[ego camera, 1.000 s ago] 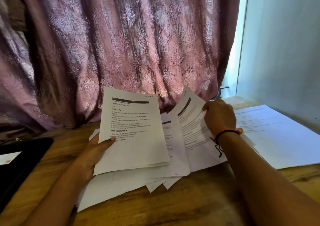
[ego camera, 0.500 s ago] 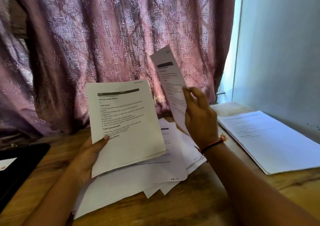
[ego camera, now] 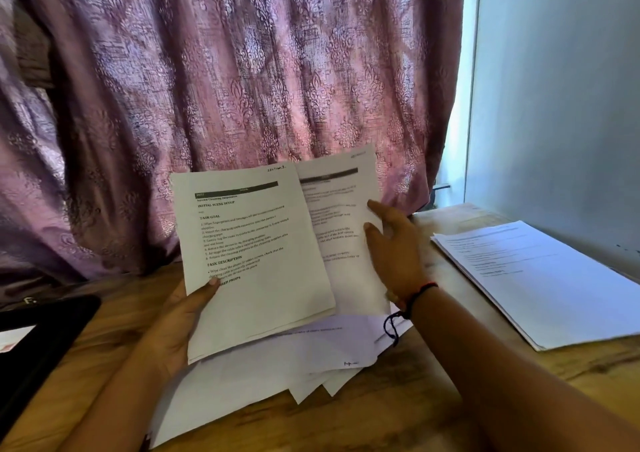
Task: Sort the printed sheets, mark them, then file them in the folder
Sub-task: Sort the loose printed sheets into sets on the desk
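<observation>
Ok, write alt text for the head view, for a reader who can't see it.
The left hand holds up a printed sheaf; the right hand rests straight fingers on a second printed sheet tucked behind it. Loose sheets lie beneath on a wooden table, a paper stack at right, a pink curtain behind.

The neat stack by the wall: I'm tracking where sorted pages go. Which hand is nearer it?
Right. The right hand touches a raised sheet just left of the stack; the left hand grips a sheaf farther left.
</observation>
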